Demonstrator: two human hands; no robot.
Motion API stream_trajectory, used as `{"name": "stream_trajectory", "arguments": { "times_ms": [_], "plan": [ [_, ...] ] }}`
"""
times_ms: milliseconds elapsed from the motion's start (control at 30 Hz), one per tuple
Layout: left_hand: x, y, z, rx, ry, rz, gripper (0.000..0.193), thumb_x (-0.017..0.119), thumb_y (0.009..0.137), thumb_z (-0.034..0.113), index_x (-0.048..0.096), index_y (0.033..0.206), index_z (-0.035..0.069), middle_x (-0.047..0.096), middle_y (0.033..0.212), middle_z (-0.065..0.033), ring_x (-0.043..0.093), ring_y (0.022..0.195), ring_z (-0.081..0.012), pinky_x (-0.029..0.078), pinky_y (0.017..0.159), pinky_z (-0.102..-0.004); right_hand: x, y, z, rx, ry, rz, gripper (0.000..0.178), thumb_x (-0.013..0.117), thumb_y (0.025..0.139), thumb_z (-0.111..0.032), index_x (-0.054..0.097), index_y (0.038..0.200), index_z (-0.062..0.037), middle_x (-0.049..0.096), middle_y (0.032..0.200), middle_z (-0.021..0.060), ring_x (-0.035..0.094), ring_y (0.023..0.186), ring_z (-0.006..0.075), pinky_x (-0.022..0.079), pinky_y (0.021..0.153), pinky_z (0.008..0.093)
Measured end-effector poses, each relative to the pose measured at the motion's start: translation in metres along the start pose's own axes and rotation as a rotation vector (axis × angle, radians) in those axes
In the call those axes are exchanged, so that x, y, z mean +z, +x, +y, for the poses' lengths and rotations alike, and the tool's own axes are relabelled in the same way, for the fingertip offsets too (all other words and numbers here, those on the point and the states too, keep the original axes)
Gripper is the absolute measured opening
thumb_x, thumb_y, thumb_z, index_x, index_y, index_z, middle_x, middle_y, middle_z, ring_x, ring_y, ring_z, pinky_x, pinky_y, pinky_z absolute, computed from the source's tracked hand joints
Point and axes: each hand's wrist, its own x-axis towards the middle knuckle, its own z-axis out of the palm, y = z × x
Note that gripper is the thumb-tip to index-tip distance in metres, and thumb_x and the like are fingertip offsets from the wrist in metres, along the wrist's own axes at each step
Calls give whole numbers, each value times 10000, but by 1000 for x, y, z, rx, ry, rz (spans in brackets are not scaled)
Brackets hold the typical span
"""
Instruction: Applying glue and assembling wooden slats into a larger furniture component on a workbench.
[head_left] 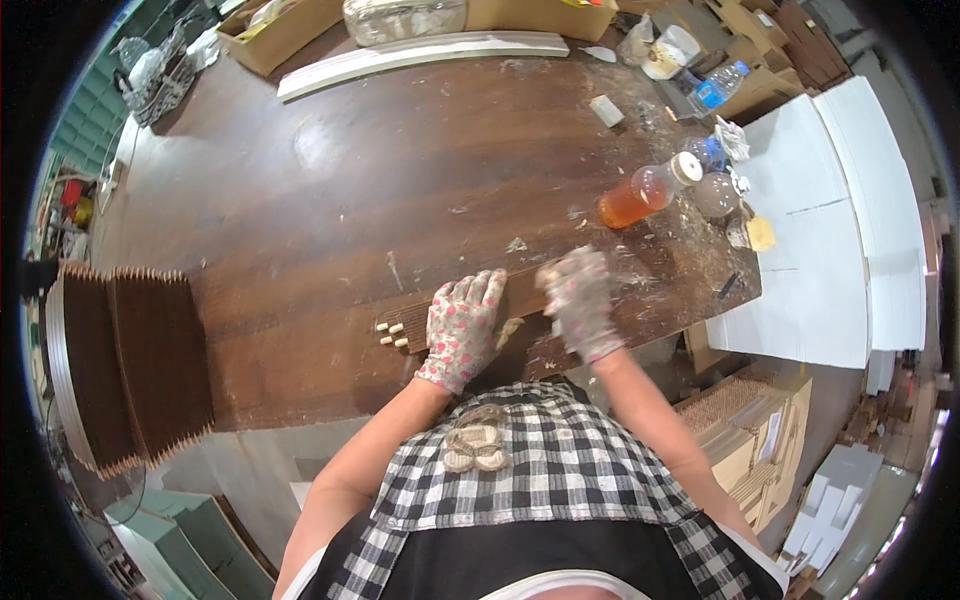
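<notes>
Well, left hand [462,325]: we rest it across the brown board [524,292]; its grip we cannot tell.
Right hand [580,302]: blurred, beside the board; whether it grasps anything, we cannot tell.
Board: on our counter [290,240], near its front edge.
Pegs [397,328]: pale, just left of our left hand.

No legible lettering, numbers or signs anywhere.

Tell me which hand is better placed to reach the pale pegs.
Likely the left hand: it is close beside the pale pegs, while the right hand is farther away, beyond it.
</notes>
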Motion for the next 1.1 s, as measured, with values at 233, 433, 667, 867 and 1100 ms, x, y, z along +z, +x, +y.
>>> {"name": "stream_trajectory", "arguments": {
  "times_ms": [233, 433, 667, 867, 1100],
  "plan": [
    [-4, -4, 1, -9, 28, 15, 672, 737, 770, 348, 484, 1324, 63, 560, 1252, -112, 540, 1127, -284, 394, 969, -438, -8, 2, 52, 271, 8, 36, 182, 525, 900, -213, 595, 880, -46, 541, 954, 129, 486, 964, 268, 391, 909, 412],
    [2, -6, 0, 13, 77, 8, 672, 741, 766, 343, 486, 1318, 57, 562, 1232, -121, 538, 1126, -289, 391, 975, -447, -35, -9, 86, 410, 408, 284, 88, 633, 816, -113, 597, 871, -54, 565, 926, 101, 577, 845, 247, 477, 766, 379],
    [-3, 0, 5, -7, 119, -24, 685, 749, 753, 332, 484, 1320, 55, 561, 1239, -123, 533, 1137, -296, 394, 979, -446, -11, 5, 53, 378, 676, -56, 119, 616, 850, -141, 602, 908, -38, 636, 903, 107, 629, 822, 261, 500, 752, 374],
    [2, 0, 4, -14, 125, 12, 682, 768, 739, 294, 488, 1314, 55, 568, 1240, -135, 535, 1143, -312, 401, 978, -453, -14, 9, 71, 752, 725, 37, 137, 629, 870, -168, 594, 937, -54, 647, 792, 98, 626, 705, 197, 503, 652, 350],
    [-3, 1, 13, -10, 137, 33, 679, 775, 722, 263, 496, 1305, 54, 570, 1245, -136, 535, 1145, -321, 407, 972, -453, -17, -17, 98, 344, 830, 328, 64, 648, 855, -80, 595, 885, -58, 596, 905, 66, 626, 802, 184, 541, 699, 336]
  ]
}}
